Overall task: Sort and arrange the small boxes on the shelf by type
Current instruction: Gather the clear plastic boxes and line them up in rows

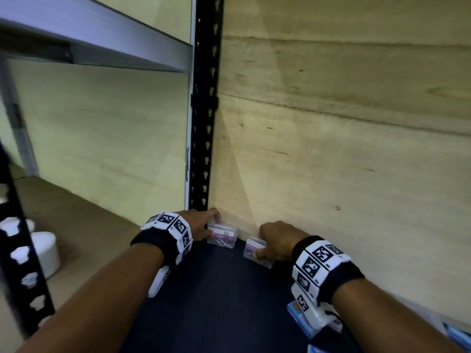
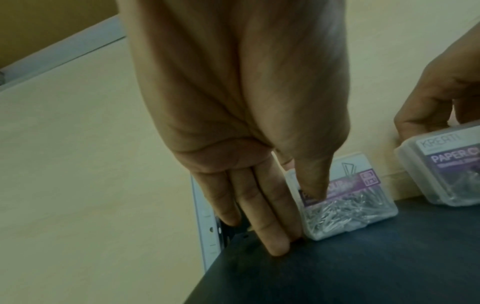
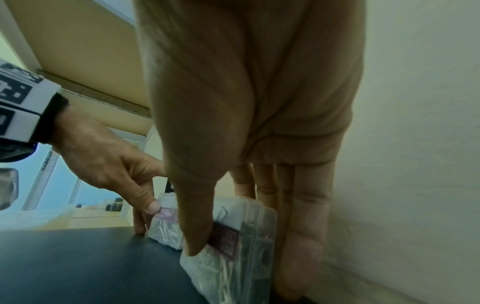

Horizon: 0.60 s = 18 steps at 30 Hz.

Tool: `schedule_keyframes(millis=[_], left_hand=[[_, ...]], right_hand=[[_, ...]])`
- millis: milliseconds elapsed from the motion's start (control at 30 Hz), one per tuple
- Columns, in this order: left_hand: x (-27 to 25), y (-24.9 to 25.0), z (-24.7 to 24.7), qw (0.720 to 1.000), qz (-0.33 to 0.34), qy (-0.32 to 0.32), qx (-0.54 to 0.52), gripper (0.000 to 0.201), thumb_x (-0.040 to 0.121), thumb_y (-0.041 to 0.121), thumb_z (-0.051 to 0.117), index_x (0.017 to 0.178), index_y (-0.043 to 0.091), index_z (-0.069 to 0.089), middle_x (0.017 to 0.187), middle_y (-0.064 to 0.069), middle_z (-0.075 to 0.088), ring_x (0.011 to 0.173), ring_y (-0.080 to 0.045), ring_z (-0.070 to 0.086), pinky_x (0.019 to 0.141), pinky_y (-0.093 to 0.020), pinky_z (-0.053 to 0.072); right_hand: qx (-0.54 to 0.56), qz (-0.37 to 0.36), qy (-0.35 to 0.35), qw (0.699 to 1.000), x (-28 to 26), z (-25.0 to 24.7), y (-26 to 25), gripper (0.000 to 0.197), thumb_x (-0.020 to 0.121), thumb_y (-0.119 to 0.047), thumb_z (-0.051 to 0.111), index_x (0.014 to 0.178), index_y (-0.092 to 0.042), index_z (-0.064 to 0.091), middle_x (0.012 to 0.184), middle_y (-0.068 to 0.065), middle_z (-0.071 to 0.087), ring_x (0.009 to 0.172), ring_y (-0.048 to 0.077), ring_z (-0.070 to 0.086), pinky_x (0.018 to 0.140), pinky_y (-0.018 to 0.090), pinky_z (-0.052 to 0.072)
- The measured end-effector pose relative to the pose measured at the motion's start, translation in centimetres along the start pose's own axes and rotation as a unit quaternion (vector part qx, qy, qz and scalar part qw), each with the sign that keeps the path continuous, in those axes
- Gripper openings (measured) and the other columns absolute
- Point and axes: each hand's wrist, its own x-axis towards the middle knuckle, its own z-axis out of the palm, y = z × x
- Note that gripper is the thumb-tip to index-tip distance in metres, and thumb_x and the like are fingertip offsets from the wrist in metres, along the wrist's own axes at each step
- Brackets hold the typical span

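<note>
Two clear plastic paper-clip boxes with purple labels sit in the back left corner of the dark shelf [image 1: 216, 301]. My left hand [image 1: 211, 225] [image 2: 298, 220] pinches the left box [image 1: 224, 234] [image 2: 363, 205], which stands on the shelf against the back panel; the thumb is on its front face and the fingers are at its left side. My right hand [image 1: 262, 248] [image 3: 244, 263] holds the second box [image 1: 251, 248] [image 3: 233, 267], tilted, with the thumb in front and the fingers behind. In the left wrist view this second box [image 2: 446, 164] is just right of the first.
A black slotted upright [image 1: 204, 123] stands in the corner, and a plywood panel [image 1: 331, 149] closes the back. Blue boxes [image 1: 298, 319] lie on the shelf under my right wrist. A grey shelf beam [image 1: 102, 39] runs overhead at left. White tubs [image 1: 46, 250] sit lower left.
</note>
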Motion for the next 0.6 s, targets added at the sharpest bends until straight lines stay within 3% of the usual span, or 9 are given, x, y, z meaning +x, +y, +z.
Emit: schedule_keyframes(millis=[133, 200, 333, 600], left_hand=[[0.2, -0.2, -0.1, 1.000, 0.011, 0.003, -0.014, 0.037, 0.096, 0.035, 0.056, 0.128, 0.032, 0.039, 0.081, 0.011, 0.057, 0.069, -0.011, 0.056, 0.074, -0.026, 0.048], [0.3, -0.3, -0.1, 1.000, 0.015, 0.002, -0.014, 0.037, 0.095, 0.034, 0.057, 0.128, 0.032, 0.039, 0.077, 0.013, 0.056, 0.067, -0.009, 0.056, 0.076, -0.027, 0.050], [0.5, -0.3, -0.1, 1.000, 0.021, -0.006, -0.014, 0.036, 0.096, 0.033, 0.057, 0.127, 0.033, 0.038, 0.079, 0.008, 0.061, 0.073, -0.015, 0.061, 0.079, -0.032, 0.053], [0.6, -0.5, -0.1, 0.999, 0.031, -0.008, -0.036, 0.033, 0.095, 0.032, 0.058, 0.122, 0.033, 0.039, 0.093, -0.004, 0.071, 0.080, -0.021, 0.069, 0.082, -0.039, 0.056]], right_hand=[[0.023, -0.002, 0.003, 1.000, -0.3, -0.4, 0.5, 0.046, 0.091, -0.041, 0.066, 0.127, -0.014, 0.055, 0.124, 0.006, 0.059, 0.105, 0.023, 0.058, 0.085, 0.033, 0.049], [0.030, -0.005, 0.002, 1.000, -0.1, -0.6, 0.7, 0.042, 0.090, -0.036, 0.068, 0.123, -0.011, 0.061, 0.122, 0.006, 0.064, 0.107, 0.024, 0.062, 0.089, 0.036, 0.050], [0.042, -0.004, 0.013, 0.999, 0.6, -0.7, 0.7, 0.035, 0.087, -0.034, 0.073, 0.114, -0.011, 0.067, 0.113, 0.007, 0.068, 0.102, 0.025, 0.065, 0.084, 0.035, 0.052], [0.008, -0.015, 0.025, 1.000, 1.6, -0.7, 0.1, 0.035, 0.089, -0.033, 0.071, 0.115, -0.011, 0.063, 0.111, 0.007, 0.066, 0.098, 0.025, 0.064, 0.079, 0.033, 0.050]])
